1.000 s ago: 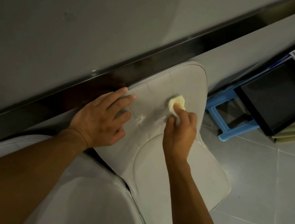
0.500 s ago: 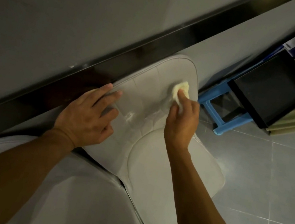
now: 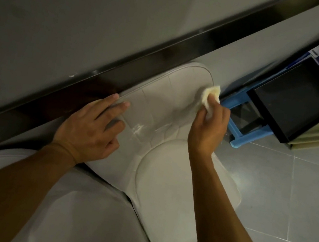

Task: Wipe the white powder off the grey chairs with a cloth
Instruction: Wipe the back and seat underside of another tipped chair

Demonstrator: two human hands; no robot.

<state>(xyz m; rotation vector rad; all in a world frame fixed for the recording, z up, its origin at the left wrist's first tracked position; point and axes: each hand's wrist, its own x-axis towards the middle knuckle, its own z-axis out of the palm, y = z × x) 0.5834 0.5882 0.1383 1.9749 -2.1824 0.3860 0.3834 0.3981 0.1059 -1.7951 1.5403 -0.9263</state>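
Note:
A grey padded chair (image 3: 164, 185) stands against the table edge, its backrest facing me. A patch of white powder (image 3: 138, 130) lies near the middle of the backrest. My right hand (image 3: 209, 127) grips a small pale yellow cloth (image 3: 270, 106) and presses it on the backrest's right edge. My left hand (image 3: 92, 128) rests flat on the backrest's left side, fingers straight, just left of the powder. A second grey chair (image 3: 78, 219) fills the lower left under my left forearm.
A grey table top (image 3: 88, 13) with a dark edge band runs across the upper half. To the right, a blue plastic stool (image 3: 242, 134) and a black tray-like box (image 3: 297, 101) stand on the grey tiled floor (image 3: 288, 205), beside a yellowish sheet.
My right hand has carried the cloth from the middle of the backrest out to its right edge. My left hand stays flat on the backrest's left side.

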